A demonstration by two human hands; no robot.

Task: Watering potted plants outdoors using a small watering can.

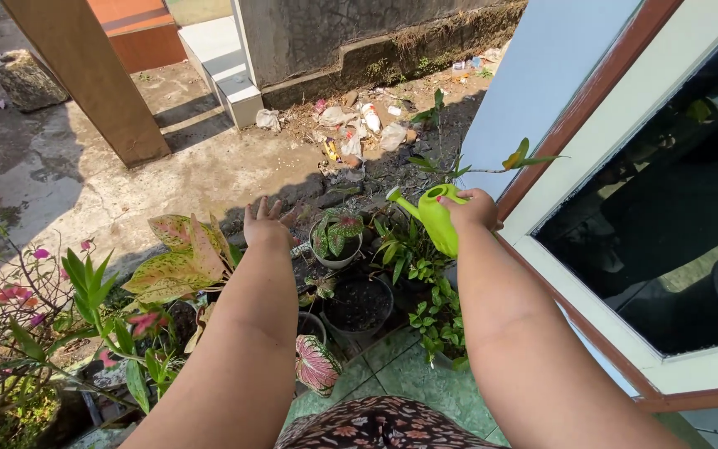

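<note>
Nearest the lens, a dark floral-patterned cloth (380, 426) covers the person's lap, with green floor tiles (413, 374) just beyond it. Both bare forearms reach forward over a cluster of potted plants.

Right hand (474, 209): its grip is closed around the handle of a small lime-green plastic watering can (434, 214), whose spout points left and slightly up, above a leafy green plant (409, 249) growing beside the white window frame with a brown edge (579, 274). The can is held in the air, just beside the frame and right of a small white pot holding a red-and-green leafed plant (336, 237).

Left hand (266, 223): its grip is wide open, fingers spread, palm down, holding nothing. It hovers above and just beside a large plant with pink-and-yellow speckled leaves (180, 254), to the left of the white pot.

Between the forearms stands a black round pot filled with dark soil (359, 306), and nearer the lap a single pink-veined leaf (317, 364) shows. At far left, a shrub with pink flowers (2, 291) spreads. Farther off lie a wet concrete yard (60, 166), a brown post (97, 79), and scattered litter (355, 125) at the foot of a grey wall (334, 29).
</note>
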